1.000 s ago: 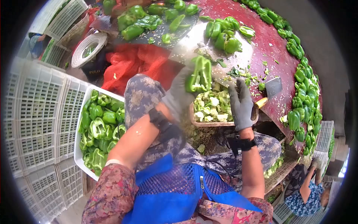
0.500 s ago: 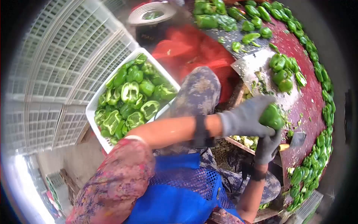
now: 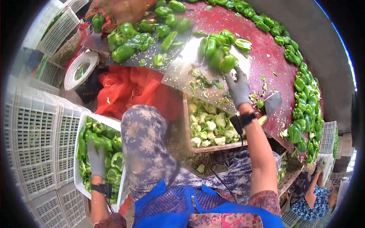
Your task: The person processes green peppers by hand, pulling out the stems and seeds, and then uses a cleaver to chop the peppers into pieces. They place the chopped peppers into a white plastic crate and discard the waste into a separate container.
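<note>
My left hand (image 3: 96, 157), in a grey glove, is over the white crate (image 3: 78, 181), its fingers stretched out on the green peppers (image 3: 99, 141); some are cut open. Gloved in grey too, my right hand (image 3: 237, 87) reaches over the pale board (image 3: 180, 72) with fingers apart. Its fingertips are close to a green pepper (image 3: 229, 63) at the near side of a small pile; whether they touch it is unclear. A wide blade (image 3: 272, 102) with a yellowish handle (image 3: 262, 120) lies right of my right wrist.
Below the board stands a tray (image 3: 218, 147) of pale pepper cores. Red netting (image 3: 131, 89) and a white ring (image 3: 81, 71) are at upper left. Whole peppers (image 3: 304, 110) line the red table's far edge (image 3: 262, 57). Stacked crates (image 3: 32, 133) stand left; another person (image 3: 312, 197) is at lower right.
My hands have separated from around one pepper. The left has moved to the crate and opened; the right has reached to the pile on the board. The view has turned, revealing the tray and other person.
</note>
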{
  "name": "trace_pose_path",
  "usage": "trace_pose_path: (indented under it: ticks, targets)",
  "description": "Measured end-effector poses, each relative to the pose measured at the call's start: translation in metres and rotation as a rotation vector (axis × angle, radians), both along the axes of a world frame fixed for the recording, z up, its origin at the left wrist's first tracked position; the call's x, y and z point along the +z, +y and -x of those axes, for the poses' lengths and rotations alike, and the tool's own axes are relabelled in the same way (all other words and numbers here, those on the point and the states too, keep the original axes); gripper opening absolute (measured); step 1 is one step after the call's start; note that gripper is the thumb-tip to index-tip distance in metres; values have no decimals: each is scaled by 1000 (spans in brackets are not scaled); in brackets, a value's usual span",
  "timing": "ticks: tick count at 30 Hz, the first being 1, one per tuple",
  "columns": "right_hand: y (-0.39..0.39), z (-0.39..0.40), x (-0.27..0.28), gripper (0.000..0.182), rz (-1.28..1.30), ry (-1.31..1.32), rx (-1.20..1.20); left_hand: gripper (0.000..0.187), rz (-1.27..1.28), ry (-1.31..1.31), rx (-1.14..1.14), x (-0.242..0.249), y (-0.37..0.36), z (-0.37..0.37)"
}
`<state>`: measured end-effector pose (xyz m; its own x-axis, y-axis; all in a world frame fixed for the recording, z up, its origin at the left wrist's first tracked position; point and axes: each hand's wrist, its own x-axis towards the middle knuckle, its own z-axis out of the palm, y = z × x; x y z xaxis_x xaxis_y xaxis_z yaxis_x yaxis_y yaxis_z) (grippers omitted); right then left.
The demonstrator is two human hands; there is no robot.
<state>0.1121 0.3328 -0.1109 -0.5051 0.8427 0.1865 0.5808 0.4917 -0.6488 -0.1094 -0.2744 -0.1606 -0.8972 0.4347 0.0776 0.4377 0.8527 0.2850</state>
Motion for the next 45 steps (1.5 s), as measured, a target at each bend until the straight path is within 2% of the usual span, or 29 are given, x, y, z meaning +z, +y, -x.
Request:
trace_pose_path:
  ticks: [1,3,4,6,7,8,11,14,16,18,22,24,26,28,29,31,33,34,35,37,40,43,44,45]
  targets:
    - [16,10,-3,65,-15,17,-8,76,134,-29,-105,-1,10,-6]
    - [47,29,-17,72,-35,45,-17,77,288,17,-118,4,30,-21]
    - [62,38,-26,81,94,119,-16,76,249,-11,-81,1,29,-17]
    - [83,42,-42,80,227,141,52,72,187,-22,-70,5,28,-5]
    - [86,43,-42,80,291,154,86,71,154,-25,-65,23,43,-2]
    - [86,41,-44,74,319,189,114,61,35,24,-17,41,61,-8]
    - [81,27,-57,65,361,334,59,54,-130,206,-29,72,100,7]
    - [54,5,-54,55,487,470,28,49,-645,-52,-66,127,174,-1]
    - [23,-12,-32,49,676,609,-48,47,-760,-73,-230,155,228,-16]
    - [16,-33,-48,47,695,674,28,45,-753,-150,-399,170,277,-37]
    - [-8,-62,-59,46,580,630,107,54,-548,-562,-588,144,368,-72]
    - [-24,-75,-59,48,554,585,180,62,-423,-632,-587,92,408,-80]
    - [-39,-84,-54,51,426,477,214,69,-272,-694,-540,67,438,-91]
    - [-39,-94,-56,58,224,327,300,70,-271,-736,-456,45,453,-100]
    - [-37,-105,-55,57,116,292,274,71,-270,-757,-419,36,460,-104]
    - [-41,-121,-17,56,-101,208,221,67,-301,-757,-364,33,470,-113]
    - [-29,-149,-16,51,-151,205,-125,63,-417,-836,-381,26,480,-114]
    - [-20,-158,-10,54,-211,137,-281,56,-331,-788,-312,31,485,-117]
    - [-20,-171,-2,57,-129,-117,-515,54,-366,-693,-283,35,486,-123]
    - [0,-202,-43,56,-290,-269,-665,50,-426,-500,-219,39,479,-137]
    - [9,-205,-43,49,208,83,-611,47,-548,-232,-461,38,467,-145]
    - [21,-204,-34,41,336,107,-619,47,-534,-535,-310,27,479,-134]
    - [31,-212,-37,35,510,228,-586,50,-582,-655,-308,23,483,-130]
    - [37,-222,-48,27,751,521,-553,52,-634,-774,-306,18,489,-122]
